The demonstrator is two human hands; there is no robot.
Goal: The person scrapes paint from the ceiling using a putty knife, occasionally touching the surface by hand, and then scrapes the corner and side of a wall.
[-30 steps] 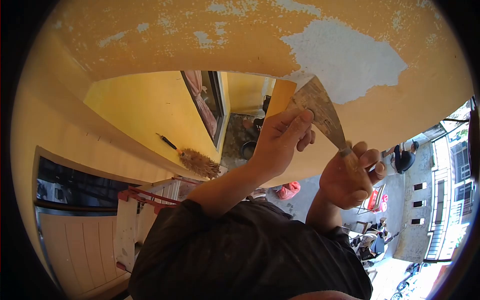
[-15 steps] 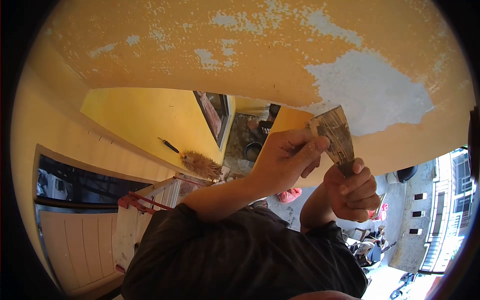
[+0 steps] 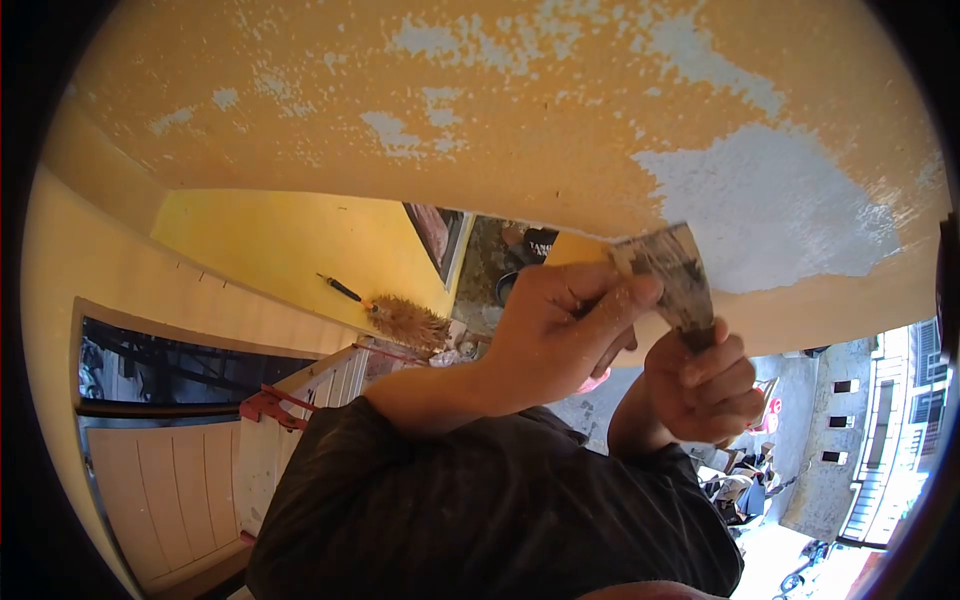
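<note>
Overhead surface: orange painted ceiling (image 3: 500,130), paint flaking. There are small chips above and to the left of the hands and one big bare patch (image 3: 790,210) above and to the right of them.

Scraper (image 3: 672,275) is held between both hands, blade up. The right hand (image 3: 705,390) is fisted tight round the handle, which is almost fully hidden. The left hand (image 3: 555,335) is just beside it, fingers curled, with the fingertips pressed on the blade face. Can't tell if the thumb is behind the blade.

Change over the last second: the blade edge was at the lower-left rim of the bare patch, blade slanted. It's now pulled back toward the body and stands more upright, with its edge just below and left of the patch, near the lip of the ceiling. Both grips are unchanged. The patch outline looks about the same, so my read is a reset between strokes with no fresh paint removed. The view has also tilted, so part of the shift is head movement.

Below and left of the left hand, well apart: a brush (image 3: 405,322) lies on a ledge by the yellow wall (image 3: 290,240). A dark sleeve (image 3: 480,510) covers the forearms below the hands.
</note>
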